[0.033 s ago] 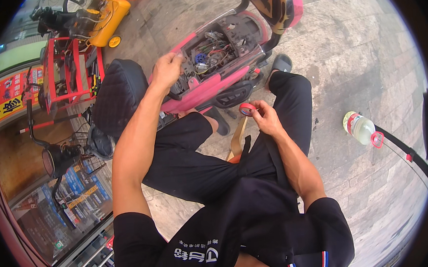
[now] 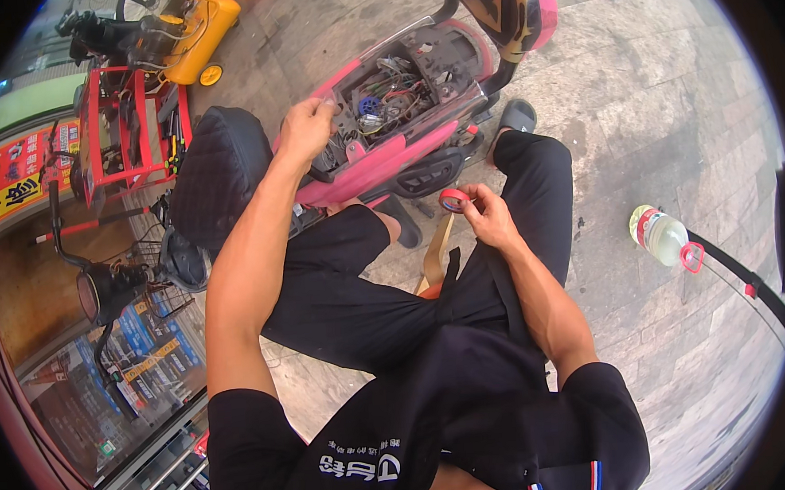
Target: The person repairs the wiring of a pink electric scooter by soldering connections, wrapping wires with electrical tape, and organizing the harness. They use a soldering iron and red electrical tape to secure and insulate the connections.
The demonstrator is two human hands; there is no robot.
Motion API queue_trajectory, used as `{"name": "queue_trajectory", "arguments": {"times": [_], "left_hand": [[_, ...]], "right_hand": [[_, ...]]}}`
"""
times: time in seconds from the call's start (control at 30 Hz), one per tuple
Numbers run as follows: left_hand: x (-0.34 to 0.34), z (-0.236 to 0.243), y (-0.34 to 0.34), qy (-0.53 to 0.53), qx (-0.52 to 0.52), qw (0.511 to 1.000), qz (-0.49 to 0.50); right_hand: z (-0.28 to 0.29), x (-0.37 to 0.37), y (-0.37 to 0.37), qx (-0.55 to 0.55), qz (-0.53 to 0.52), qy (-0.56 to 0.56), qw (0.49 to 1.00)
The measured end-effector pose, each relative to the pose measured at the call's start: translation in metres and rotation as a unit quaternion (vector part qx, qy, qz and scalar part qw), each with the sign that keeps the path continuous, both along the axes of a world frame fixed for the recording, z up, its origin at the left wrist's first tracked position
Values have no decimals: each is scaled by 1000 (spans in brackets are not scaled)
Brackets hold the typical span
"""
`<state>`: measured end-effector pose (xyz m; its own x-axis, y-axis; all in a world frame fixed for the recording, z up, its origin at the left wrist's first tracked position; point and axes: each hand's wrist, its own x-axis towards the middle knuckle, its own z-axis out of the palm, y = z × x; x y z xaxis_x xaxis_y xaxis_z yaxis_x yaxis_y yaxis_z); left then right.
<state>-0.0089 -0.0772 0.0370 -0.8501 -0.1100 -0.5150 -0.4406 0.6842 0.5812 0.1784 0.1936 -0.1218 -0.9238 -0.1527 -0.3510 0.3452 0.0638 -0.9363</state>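
Note:
In front of me is a pink electric scooter (image 2: 388,161) with its under-seat compartment (image 2: 454,62) open. Inside lie tangled wires (image 2: 397,85) and a round blue part (image 2: 368,106). My left hand (image 2: 309,127) is at the compartment's near left rim, fingers pinched together; what they grip, if anything, I cannot make out. Over my right thigh, my right hand (image 2: 490,215) grips a roll of red tape (image 2: 451,199) between thumb and fingers, apart from the scooter.
The black seat (image 2: 220,170) stands tilted left of the compartment. Behind it are a red metal rack (image 2: 142,125) and a yellow air compressor (image 2: 200,42). A clear bottle (image 2: 660,235) lies on the paving at right. Another bike's handlebar (image 2: 74,257) is at left.

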Motion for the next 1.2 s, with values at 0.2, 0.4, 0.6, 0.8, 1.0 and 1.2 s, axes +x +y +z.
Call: {"name": "queue_trajectory", "arguments": {"times": [0.2,0.4,0.6,0.8,1.0,1.2], "left_hand": [[18,-28,-6,2,-37,999,-36],[0,-31,-10,85,27,983,158],[-17,-22,0,202,-6,966,161],[-18,-18,-7,126,-226,964,-69],[-19,-24,-10,8,-354,919,-174],[-7,-17,-9,20,-298,941,-160]], "right_hand": [[-2,-1,0,2,-5,5,1000],[-2,-1,-1,4,-8,-1,1000],[0,-1,4,3,-1,-19,1000],[-3,0,7,14,-3,-29,999],[-7,0,9,25,-6,-28,999],[-13,2,6,-1,-33,4,999]]}}
